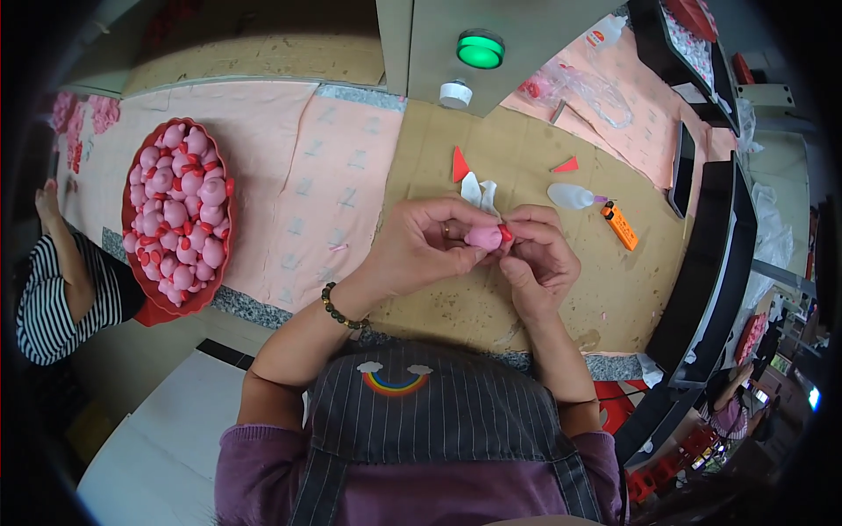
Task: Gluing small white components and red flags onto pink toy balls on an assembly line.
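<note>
Above the brown work surface, my left hand (425,241) pinches a small pink figure (482,238) with a red part at its right end. My right hand (544,263) has its fingertips closed at that red part (505,233), partly hiding it. Just beyond my fingers lies a crumpled white scrap (478,191). Two red pointed pieces, one on the left (460,164) and one on the right (567,164), rest farther back. To the right are a translucent squeeze bottle (570,195) with a purple tip and an orange, black-ended handheld object (620,226).
On the left, a red scalloped tray (230,210) is heaped with similar pink and red figures. Pink cloth (338,175) covers the table there. A grey post with a green round light (480,49) stands ahead. Black rails (702,280) border the right. Another person's arm (70,263) is at far left.
</note>
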### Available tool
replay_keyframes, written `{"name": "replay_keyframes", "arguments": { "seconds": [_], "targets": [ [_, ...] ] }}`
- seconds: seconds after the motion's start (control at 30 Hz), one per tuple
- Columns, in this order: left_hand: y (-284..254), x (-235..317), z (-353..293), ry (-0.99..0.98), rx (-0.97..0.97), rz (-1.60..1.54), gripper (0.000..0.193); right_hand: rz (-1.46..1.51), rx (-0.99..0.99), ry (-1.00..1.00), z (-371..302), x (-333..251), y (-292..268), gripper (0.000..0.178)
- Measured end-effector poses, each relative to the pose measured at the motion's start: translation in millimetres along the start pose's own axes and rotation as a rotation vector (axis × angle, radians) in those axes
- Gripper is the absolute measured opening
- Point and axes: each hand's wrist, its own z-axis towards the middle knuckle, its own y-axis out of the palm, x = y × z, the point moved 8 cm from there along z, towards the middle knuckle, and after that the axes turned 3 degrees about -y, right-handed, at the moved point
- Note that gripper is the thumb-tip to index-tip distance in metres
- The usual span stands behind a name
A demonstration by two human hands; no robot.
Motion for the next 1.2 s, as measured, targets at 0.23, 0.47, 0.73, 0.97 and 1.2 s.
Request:
{"name": "replay_keyframes", "arguments": {
  "seconds": [0.23, 0.47, 0.73, 0.97, 1.2],
  "targets": [
    [-6.0, -7.4, 0.3, -0.018, 0.038, -0.218, 0.02, -0.176, -0.042, 0.022, -4.7, 1.5, -5.0, 0.023],
    [2.5, 2.2, -2.2, -0.117, 0.043, -0.056, 0.022, 0.017, 0.035, 0.358, -3.9, 8.9, -11.2, 0.021],
    [1.8, 0.2, -3.0, -0.06, 0.061, -0.007, 0.02, 0.036, -0.024, 0.403, -1.5, 13.4, -12.2, 0.018],
    [0.7, 0.7, -2.5, -0.051, 0.069, -0.004, 0.017, 0.029, -0.083, 0.382, -2.0, 12.4, -5.8, 0.02],
    [-1.4, -5.8, -2.4, -0.12, 0.057, -0.064, 0.015, 0.003, -0.08, 0.321, -0.7, 7.1, -0.2, 0.021]
  ]
}}
